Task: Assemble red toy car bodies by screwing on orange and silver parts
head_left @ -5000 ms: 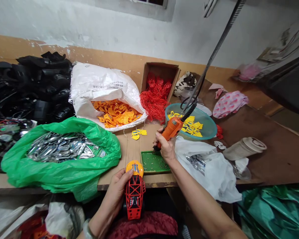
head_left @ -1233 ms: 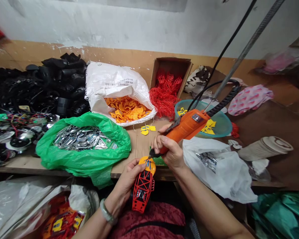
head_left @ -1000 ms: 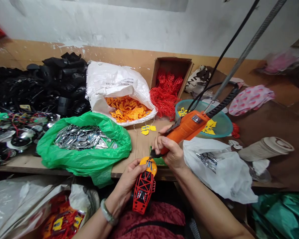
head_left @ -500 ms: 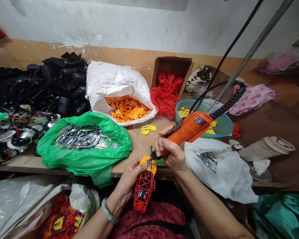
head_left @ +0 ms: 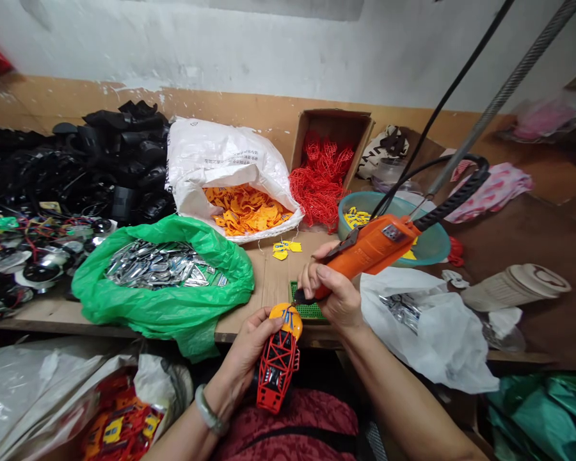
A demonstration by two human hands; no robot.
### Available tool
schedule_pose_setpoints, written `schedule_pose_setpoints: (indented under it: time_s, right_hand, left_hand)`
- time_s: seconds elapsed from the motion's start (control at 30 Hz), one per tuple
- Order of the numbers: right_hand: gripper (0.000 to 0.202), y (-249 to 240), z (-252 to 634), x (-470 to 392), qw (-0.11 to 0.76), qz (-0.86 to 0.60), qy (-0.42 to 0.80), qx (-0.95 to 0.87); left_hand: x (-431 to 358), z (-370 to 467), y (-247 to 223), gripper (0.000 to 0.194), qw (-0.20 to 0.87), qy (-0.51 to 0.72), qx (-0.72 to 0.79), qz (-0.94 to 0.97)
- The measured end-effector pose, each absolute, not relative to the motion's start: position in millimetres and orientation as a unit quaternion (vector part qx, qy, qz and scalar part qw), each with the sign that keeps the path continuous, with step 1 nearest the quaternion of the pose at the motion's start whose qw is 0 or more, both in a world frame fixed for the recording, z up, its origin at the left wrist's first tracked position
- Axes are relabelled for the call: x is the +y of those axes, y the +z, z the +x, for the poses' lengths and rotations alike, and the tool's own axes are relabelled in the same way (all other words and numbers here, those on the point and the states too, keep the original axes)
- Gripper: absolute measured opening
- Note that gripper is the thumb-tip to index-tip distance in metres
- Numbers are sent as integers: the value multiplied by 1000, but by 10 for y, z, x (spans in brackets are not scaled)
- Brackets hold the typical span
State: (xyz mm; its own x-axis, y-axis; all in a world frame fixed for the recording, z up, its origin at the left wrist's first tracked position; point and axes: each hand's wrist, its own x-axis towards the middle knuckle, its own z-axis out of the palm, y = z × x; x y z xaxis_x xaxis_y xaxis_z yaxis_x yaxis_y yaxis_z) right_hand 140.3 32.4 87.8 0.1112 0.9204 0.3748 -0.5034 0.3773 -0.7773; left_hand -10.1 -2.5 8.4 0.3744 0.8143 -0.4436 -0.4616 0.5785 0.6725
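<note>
My left hand (head_left: 253,342) is closed on a toy car body (head_left: 277,368) with a red lattice frame, black inside and a yellow-orange end piece (head_left: 288,320) bearing blue marks. The thumb presses on the yellow-orange end. In my right hand (head_left: 338,291) is an orange electric screwdriver (head_left: 372,246), tilted down to the left. Its bit meets or nearly meets the top of the yellow-orange piece; whether a screw sits there is too small to tell. Just behind the bit lies a green perforated tray (head_left: 310,312), partly covered by my right hand.
A green bag (head_left: 225,256) of shiny silver parts, a white sack (head_left: 216,144) of orange parts and a box (head_left: 360,121) of red frames stand on the bench. Right are a teal bowl (head_left: 439,240) and white bag (head_left: 456,339). A cable and spring (head_left: 509,83) run up from the screwdriver.
The screwdriver's rear end has swung slightly right, and its cable and spring have shifted right with it. The toy car body stays nearly in place in my left hand.
</note>
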Motion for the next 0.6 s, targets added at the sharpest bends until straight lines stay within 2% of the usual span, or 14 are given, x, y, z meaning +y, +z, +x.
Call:
schedule_pose_setpoints:
  time_s: [0.6]
  right_hand:
    - [21, 815, 1425, 321, 688, -278, 496, -451]
  left_hand:
    - [-34, -103, 71, 44, 802, 396, 389, 220]
